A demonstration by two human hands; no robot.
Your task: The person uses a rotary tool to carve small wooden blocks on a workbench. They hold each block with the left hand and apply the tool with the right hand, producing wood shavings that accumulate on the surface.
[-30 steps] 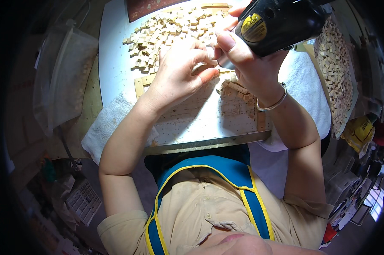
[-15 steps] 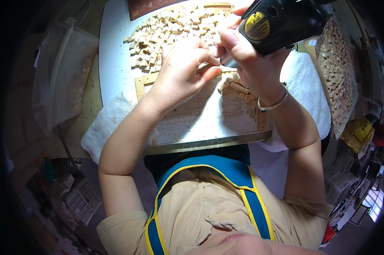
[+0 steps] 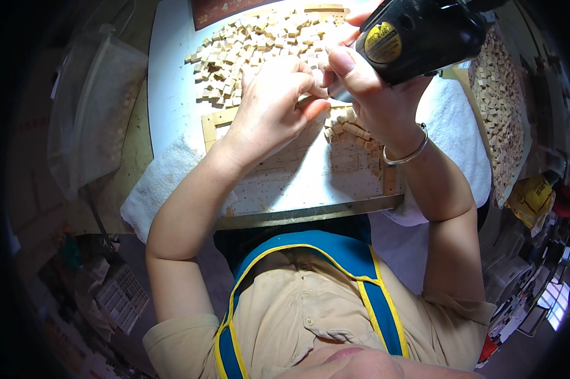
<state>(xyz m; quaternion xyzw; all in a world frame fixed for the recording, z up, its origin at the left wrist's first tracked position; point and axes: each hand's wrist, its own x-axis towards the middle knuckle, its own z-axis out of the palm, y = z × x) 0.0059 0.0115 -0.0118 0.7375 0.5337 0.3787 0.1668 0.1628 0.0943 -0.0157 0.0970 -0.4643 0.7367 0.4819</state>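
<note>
My left hand (image 3: 266,104) is above the table with its fingers curled into a pinch. What sits between the fingertips is too small and hidden to name. Close beside it, my right hand (image 3: 376,95) is closed around a silver cylinder (image 3: 340,93), which shows below the thumb. A black device housing (image 3: 424,44) with a round yellow label covers part of this hand. Whether cylinder and housing join is hidden. Small wooden cubes (image 3: 241,50) lie heaped just beyond my hands. A few more wooden cubes (image 3: 354,131) lie near my right wrist.
A wooden frame (image 3: 217,118) lies on the white tabletop (image 3: 171,76). White towels (image 3: 165,183) cover the near corners. At the right stands a tray of wooden cubes (image 3: 499,95); a translucent bin (image 3: 102,107) is at the left. A red board (image 3: 222,9) lies at the back.
Almost nothing differs. Both hands keep their places and grips, and the view has shifted very slightly.
</note>
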